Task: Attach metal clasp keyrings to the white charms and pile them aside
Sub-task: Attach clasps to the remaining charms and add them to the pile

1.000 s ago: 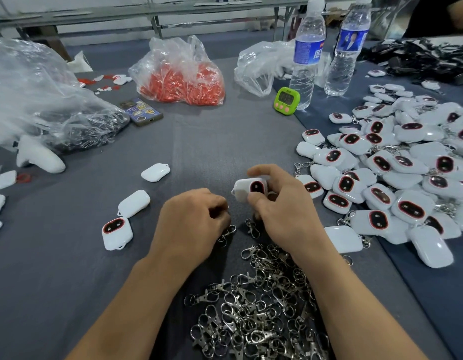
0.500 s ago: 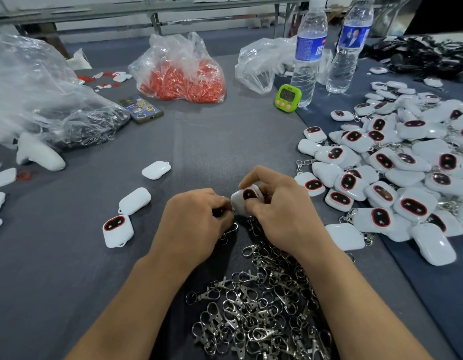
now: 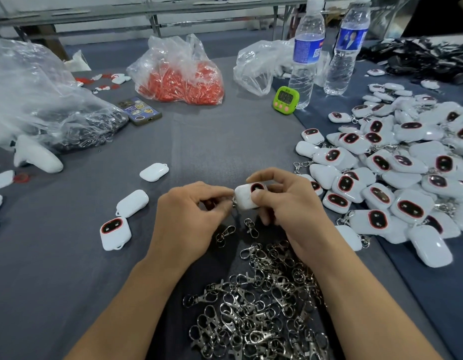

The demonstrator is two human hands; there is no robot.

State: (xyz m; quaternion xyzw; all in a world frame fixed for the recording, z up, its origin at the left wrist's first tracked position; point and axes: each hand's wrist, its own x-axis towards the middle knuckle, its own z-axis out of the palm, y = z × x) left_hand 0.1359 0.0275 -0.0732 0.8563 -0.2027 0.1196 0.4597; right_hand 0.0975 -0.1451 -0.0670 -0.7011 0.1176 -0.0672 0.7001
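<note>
Head view, right hand point(image 3: 290, 211) grips charm point(image 3: 247, 197), left hand point(image 3: 188, 216) pinches clasp point(image 3: 234, 203), bottle labels point(image 3: 308, 49) blurred

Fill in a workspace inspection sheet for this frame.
Surface: grey cloth table, crowded.
Job's things: held charm; clasp heap nearest the person; finished pile at right; loose charms at left.
Clutter: bag of red parts, green timer, water bottles, phone.
Hands: left hand pinches a keyring clasp at the held charm's edge; right hand grips the charm.
Cables: nothing seen.
Surroundings: metal table frame behind; black pile far right.
</note>
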